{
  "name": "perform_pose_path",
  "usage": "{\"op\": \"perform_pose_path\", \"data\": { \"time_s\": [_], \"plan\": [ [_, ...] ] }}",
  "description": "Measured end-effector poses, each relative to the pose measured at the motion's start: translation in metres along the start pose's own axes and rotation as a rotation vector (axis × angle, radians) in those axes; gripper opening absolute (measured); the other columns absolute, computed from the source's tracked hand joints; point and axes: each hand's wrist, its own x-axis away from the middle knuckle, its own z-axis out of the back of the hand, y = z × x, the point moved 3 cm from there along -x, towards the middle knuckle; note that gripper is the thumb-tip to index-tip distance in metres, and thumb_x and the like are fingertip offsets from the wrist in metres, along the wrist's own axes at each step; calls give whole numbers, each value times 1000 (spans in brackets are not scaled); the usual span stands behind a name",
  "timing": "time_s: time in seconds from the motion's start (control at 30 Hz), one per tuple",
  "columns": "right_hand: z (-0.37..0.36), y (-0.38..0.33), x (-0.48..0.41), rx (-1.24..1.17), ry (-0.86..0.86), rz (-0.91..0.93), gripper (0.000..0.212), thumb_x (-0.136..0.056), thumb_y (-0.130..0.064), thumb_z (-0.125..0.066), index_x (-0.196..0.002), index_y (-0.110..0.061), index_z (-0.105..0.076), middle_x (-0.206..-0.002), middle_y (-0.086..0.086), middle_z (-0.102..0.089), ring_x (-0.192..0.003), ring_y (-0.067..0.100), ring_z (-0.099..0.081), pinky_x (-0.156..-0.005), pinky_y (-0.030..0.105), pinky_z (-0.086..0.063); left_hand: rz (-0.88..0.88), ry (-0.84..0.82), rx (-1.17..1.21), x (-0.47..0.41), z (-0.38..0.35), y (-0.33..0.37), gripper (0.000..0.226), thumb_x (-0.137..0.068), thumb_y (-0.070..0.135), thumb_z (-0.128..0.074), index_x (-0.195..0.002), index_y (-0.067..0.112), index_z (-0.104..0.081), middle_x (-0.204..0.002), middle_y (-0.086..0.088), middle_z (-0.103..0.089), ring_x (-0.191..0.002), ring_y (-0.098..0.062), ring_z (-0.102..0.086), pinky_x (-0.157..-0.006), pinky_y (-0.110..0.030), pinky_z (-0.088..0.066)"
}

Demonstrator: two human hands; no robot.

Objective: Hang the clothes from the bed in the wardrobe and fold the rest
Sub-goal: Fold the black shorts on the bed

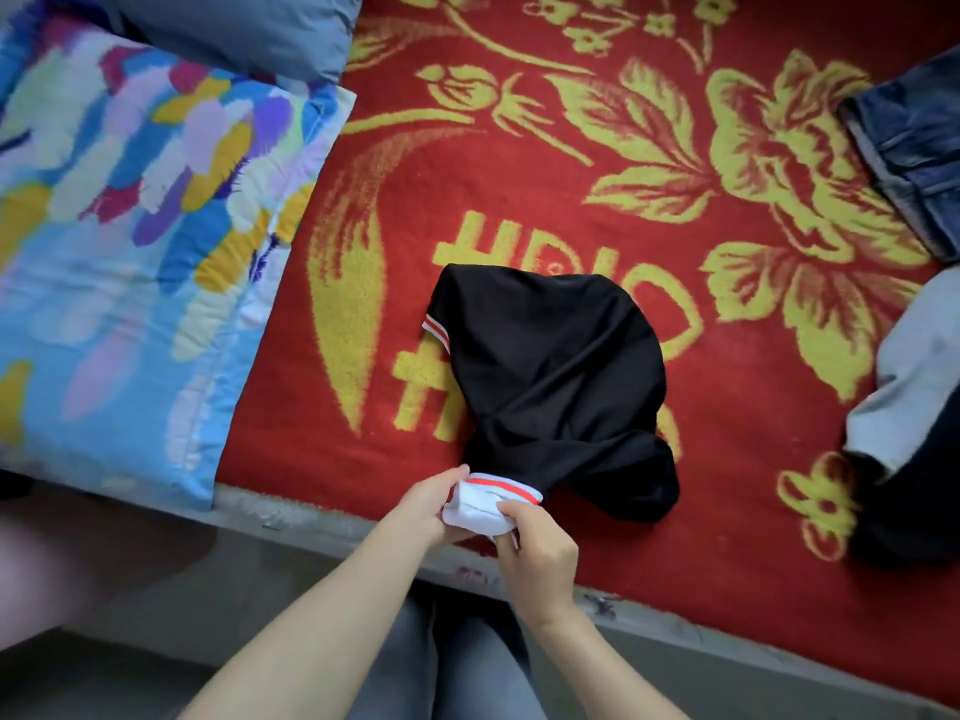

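One wide-angle camera, worn on the person's head, is looking steeply down from just outside the near edge of the bed point(675, 634), facing across its red floral blanket point(727, 511). It is sitting close. The bed's near edge is running slantwise through the lower frame, and the black shirt point(550, 366) on the bed is lying near the frame's centre.

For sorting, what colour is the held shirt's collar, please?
The collar is white with a red stripe; head view.
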Motion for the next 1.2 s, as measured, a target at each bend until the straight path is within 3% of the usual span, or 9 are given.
{"op": "perform_pose_path", "data": {
  "time_s": [0.03,0.1,0.2,0.4,0.6,0.73,0.83,1.0,1.2],
  "plan": [
    [1,-5,0,-18,-16,23,6,-62,-4,-66,-66,-3,-70,-63,2,-68,-54,15,-65,-54,19,-46,-9,89,20,6,1,2,41,-95,17,-52,-129,-5,-50,-110,-25,-65,-91,-28,-67,-57,-29,-55],
    [2,-15,3,-21,-91,87,15,-51,2,-71,-64,-5,-69,-59,0,-66,-49,14,-62,-50,20,-45,-149,294,-109,17,15,8,43,-94,3,-47,-136,-3,-42,-134,-22,-50,-118,-31,-54,-81,-32,-51],
    [-2,-21,9,22,-326,173,33,-40,8,-82,-64,-9,-68,-54,-3,-60,-45,15,-57,-39,21,-40,-535,447,-201,41,46,25,57,-90,-9,-40,-145,4,-31,-144,-17,-40,-130,-30,-42,-103,-36,-37],
    [-17,-37,-9,101,-550,315,44,-39,-11,-93,-79,-16,-75,-64,-8,-68,-57,9,-66,-40,16,-44,-971,784,-465,106,132,44,62,-83,-16,-38,-139,10,-44,-138,-12,-50,-127,-28,-47,-100,-30,-35],
    [-37,-41,-52,182,-590,302,33,-57,-5,-85,-87,-8,-73,-71,-1,-70,-71,16,-69,-45,20,-48,-854,1012,-248,109,206,5,55,-84,-15,-42,-135,6,-49,-129,-22,-55,-117,-40,-52,-93,-40,-40],
    [-56,-31,-87,284,-642,280,27,-86,-9,-61,-112,-7,-65,-97,3,-70,-103,21,-61,-68,30,-50,-564,975,-48,71,228,-23,65,-81,-15,-44,-143,5,-35,-142,-23,-40,-128,-39,-41,-103,-42,-33],
    [-74,-20,-113,407,-693,305,34,-96,-19,-43,-128,-15,-54,-120,-5,-61,-122,16,-45,-81,27,-44,-479,975,-274,53,213,-10,66,-90,10,-54,-148,10,-23,-149,-22,-25,-135,-39,-27,-108,-47,-27],
    [-107,-16,-157,574,-778,326,33,-97,-25,-37,-125,-17,-52,-127,-5,-55,-126,18,-37,-86,28,-43,-561,900,-620,30,175,48,63,-98,33,-42,-151,19,-10,-158,-10,-5,-145,-29,-4,-114,-41,-15],
    [-163,-3,-189,678,-873,393,34,-99,-33,-35,-123,-18,-54,-132,-3,-48,-130,18,-31,-93,30,-36,-610,802,-920,-17,147,95,58,-100,43,-30,-151,22,-13,-159,-6,-5,-145,-25,-2,-115,-40,-15]
  ]
}}
